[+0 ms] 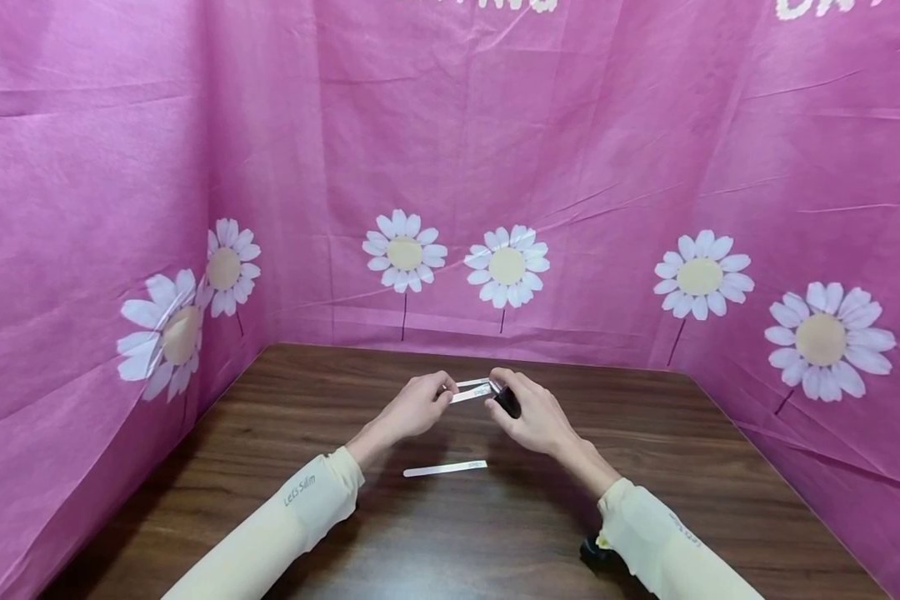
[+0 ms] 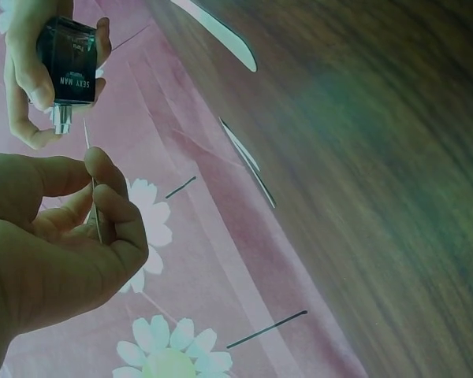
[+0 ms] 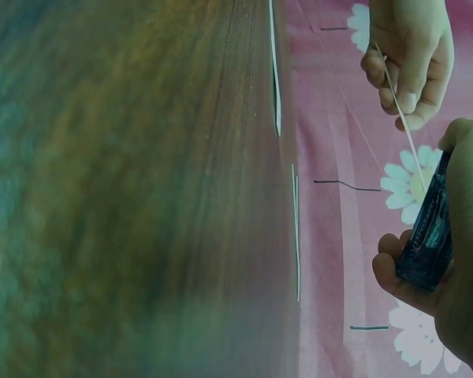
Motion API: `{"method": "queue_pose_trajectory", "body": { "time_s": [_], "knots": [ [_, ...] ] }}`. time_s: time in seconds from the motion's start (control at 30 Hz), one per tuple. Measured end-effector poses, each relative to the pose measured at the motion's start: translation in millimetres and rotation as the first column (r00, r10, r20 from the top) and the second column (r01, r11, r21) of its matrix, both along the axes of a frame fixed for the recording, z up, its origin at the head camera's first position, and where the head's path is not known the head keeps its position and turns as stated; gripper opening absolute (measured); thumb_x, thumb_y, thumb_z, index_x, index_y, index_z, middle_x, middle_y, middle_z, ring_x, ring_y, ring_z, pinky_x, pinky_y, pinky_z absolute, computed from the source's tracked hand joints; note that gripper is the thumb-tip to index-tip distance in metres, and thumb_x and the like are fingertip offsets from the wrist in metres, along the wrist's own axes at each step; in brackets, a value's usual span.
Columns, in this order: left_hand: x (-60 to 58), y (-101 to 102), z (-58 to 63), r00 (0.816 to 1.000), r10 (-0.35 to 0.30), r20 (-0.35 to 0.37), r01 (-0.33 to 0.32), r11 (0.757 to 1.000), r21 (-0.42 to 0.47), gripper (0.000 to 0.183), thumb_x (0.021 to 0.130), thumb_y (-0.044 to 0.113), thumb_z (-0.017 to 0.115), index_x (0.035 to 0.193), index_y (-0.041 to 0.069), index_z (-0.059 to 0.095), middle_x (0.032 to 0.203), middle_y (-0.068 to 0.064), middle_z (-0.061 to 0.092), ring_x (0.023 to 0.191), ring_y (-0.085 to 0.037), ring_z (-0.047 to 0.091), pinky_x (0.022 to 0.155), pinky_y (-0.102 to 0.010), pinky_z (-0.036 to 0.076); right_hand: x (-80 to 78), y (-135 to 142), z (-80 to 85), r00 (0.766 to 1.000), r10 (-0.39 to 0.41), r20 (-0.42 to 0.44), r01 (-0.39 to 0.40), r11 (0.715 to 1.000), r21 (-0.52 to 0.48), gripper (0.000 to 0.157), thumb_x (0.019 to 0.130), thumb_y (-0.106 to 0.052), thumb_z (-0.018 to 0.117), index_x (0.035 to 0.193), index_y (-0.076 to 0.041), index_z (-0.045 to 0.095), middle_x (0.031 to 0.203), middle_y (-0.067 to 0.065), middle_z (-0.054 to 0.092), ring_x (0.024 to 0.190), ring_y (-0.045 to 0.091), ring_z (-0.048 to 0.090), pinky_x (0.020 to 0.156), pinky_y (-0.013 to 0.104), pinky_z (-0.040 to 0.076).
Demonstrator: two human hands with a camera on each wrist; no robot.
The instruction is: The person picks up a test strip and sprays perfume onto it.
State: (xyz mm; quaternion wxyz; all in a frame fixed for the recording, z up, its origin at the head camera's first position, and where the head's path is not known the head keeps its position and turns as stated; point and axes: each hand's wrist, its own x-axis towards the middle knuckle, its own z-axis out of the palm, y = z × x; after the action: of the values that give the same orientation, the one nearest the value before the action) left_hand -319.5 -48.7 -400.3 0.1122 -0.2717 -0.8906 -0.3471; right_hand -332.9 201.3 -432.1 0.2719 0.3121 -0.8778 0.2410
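- Here, right wrist: the left hand is pinching a strip, the right hand gripping a bottle at six o'clock.
- Left wrist: the nozzle is facing the strip, presumably for aim.
- Head: another strip is lying on the table at six, pink cloth hanging at twelve.

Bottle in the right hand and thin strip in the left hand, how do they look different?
The bottle is dark and glossy, the strip white. The bottle is thick and boxy; the strip is flat and narrow. The right hand wraps around the bottle, while the left hand pinches the strip. Both are held above the table.
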Motion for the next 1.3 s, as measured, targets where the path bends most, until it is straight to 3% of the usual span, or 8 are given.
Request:
{"method": "queue_pose_trajectory", "body": {
  "time_s": [1.1, 1.3],
  "knots": [
    [-4.4, -4.5, -0.3, 0.999, 0.017, -0.035, -0.017, 1.000, -0.017, 0.008, 0.098, 0.004, 0.062, 0.103, 0.005, 0.068, 0.079, 0.003, 0.058, 0.073, -0.014, 0.054, 0.069, -0.034, 0.046, -0.6, -1.7, 4.5, 1.000, 0.003, -0.031, -0.004, 0.999, -0.052, 0.043, 0.093, -0.036, 0.071, 0.131, -0.023, 0.057, 0.101, -0.006, 0.060, 0.081, 0.015, 0.055, 0.068, 0.039, 0.046],
    [-6.7, -6.8, -1.5, 0.999, 0.042, 0.001, -0.042, 0.998, -0.037, 0.009, 0.098, 0.006, 0.062, 0.102, 0.007, 0.069, 0.080, 0.004, 0.061, 0.073, -0.013, 0.055, 0.070, -0.034, 0.048, 0.3, -1.7, 7.5, 1.000, -0.001, -0.022, 0.000, 0.997, -0.074, 0.042, 0.093, -0.036, 0.070, 0.131, -0.022, 0.058, 0.101, -0.006, 0.059, 0.082, 0.015, 0.055, 0.070, 0.040, 0.047]
  ]
}}
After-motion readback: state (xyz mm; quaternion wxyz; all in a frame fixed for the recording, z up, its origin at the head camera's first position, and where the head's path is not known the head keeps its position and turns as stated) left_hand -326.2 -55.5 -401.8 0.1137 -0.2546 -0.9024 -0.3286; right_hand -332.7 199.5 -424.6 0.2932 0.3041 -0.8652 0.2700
